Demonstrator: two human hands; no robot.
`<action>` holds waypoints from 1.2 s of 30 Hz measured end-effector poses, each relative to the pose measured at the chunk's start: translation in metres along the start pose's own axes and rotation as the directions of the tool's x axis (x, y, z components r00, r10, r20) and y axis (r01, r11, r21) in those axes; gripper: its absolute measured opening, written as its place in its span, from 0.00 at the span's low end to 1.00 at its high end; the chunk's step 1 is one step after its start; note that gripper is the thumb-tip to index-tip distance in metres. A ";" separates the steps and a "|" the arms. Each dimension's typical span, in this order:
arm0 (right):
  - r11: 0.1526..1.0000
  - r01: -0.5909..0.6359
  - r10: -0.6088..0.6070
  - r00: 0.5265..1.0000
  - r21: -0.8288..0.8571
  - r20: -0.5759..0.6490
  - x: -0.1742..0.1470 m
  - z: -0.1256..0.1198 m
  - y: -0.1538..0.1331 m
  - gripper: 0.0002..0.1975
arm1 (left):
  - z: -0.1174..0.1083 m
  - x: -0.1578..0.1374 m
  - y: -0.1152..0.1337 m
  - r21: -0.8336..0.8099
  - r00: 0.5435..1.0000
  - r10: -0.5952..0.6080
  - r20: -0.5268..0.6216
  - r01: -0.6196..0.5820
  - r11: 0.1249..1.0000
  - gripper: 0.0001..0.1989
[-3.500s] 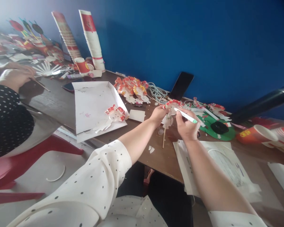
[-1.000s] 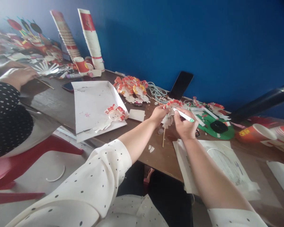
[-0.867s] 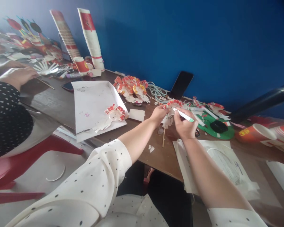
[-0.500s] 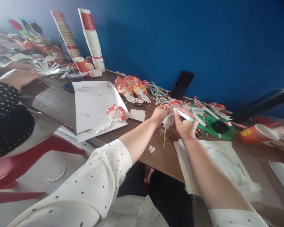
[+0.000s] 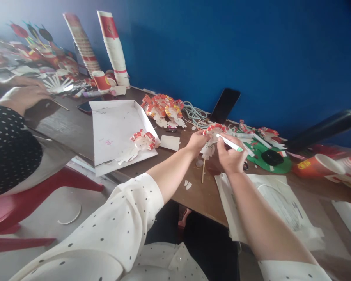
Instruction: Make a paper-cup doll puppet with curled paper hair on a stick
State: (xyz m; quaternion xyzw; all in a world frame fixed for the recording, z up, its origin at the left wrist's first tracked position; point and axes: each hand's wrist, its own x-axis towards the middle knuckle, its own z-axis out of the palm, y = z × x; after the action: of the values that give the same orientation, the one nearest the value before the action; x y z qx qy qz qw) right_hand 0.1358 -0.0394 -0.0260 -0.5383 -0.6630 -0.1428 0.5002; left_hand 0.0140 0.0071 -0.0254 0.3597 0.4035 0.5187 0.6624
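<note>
My left hand (image 5: 198, 141) is closed on the left edge of a paper doll (image 5: 208, 150) with a curled red-and-white rim and white strips below. A thin wooden stick (image 5: 203, 170) reaches down from beneath the doll. In my right hand (image 5: 231, 156) is a white marker pen (image 5: 229, 143) with a green end, its other end pointing at the doll's round face. Whether the tip touches the paper is too small to tell. A similar paper doll (image 5: 143, 141) lies on the white box lid (image 5: 111, 136) to the left.
Behind my hands are a pile of paper dolls (image 5: 163, 109), a coiled cable (image 5: 194, 113) and a phone (image 5: 225, 104) against the wall. Paper cups (image 5: 318, 166) and a green disc (image 5: 276, 166) lie right. Stacked cups (image 5: 114, 48) stand left, near another person's hands (image 5: 23, 93).
My right hand and the marker pen have shifted slightly right, uncovering a bit more of the doll's face. My left hand stays in place. The other person's hands have moved a little.
</note>
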 end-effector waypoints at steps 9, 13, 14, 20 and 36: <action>1.000 -0.008 0.007 0.999 0.017 0.032 0.000 0.001 -0.002 0.12 | 0.001 0.000 -0.001 -0.010 1.000 0.012 -0.004 -0.012 1.000 0.05; 1.000 -0.007 0.006 1.000 0.018 0.026 0.001 0.001 -0.002 0.12 | 0.000 -0.001 0.000 -0.022 1.000 0.012 0.003 -0.012 1.000 0.05; 1.000 -0.009 0.009 1.000 0.019 0.026 0.001 0.001 -0.003 0.12 | 0.000 -0.001 0.000 -0.023 1.000 0.011 0.006 -0.010 1.000 0.05; 1.000 -0.017 0.016 0.999 0.020 0.051 0.000 0.001 -0.004 0.12 | 0.000 -0.001 0.001 -0.018 1.000 0.001 -0.003 -0.001 1.000 0.05; 1.000 0.021 -0.021 1.000 0.023 -0.003 0.001 -0.003 0.001 0.12 | 0.000 0.000 -0.001 -0.020 1.000 -0.005 -0.002 0.005 1.000 0.04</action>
State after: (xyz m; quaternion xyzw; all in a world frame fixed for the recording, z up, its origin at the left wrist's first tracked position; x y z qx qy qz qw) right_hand 0.1384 -0.0399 -0.0241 -0.5255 -0.6696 -0.1411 0.5055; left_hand 0.0149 0.0065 -0.0264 0.3515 0.3999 0.5215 0.6668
